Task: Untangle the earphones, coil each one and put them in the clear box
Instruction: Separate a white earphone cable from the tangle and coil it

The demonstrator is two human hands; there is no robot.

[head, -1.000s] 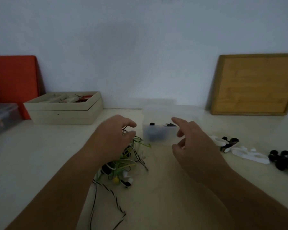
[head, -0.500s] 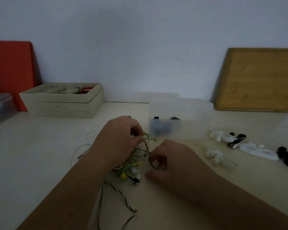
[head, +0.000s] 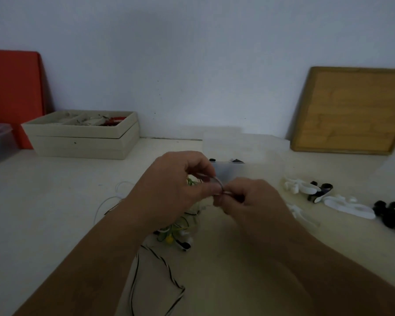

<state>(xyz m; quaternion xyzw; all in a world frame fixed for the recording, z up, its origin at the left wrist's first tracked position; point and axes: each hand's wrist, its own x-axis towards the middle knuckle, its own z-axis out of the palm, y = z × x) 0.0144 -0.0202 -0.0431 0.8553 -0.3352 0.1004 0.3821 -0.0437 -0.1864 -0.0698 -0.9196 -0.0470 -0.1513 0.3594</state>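
In the head view, the left hand [head: 176,190] and right hand [head: 249,201] are together above the pale tabletop [head: 55,213], fingertips meeting, each pinching the same thin arc of cable [head: 219,184]. Which earphone that strand belongs to cannot be told.

The tangle of green, white and black earphone cables [head: 180,229] lies on the table below the pinch, mostly under the left hand, so that hand is nearer to it. A black-and-white striped cable [head: 164,265] trails from the tangle toward the person, its long run pointing at the body.

The clear plastic box [head: 255,156] stands just beyond the hands, slightly to the right and closer to the right hand. Untangling looks barely started.
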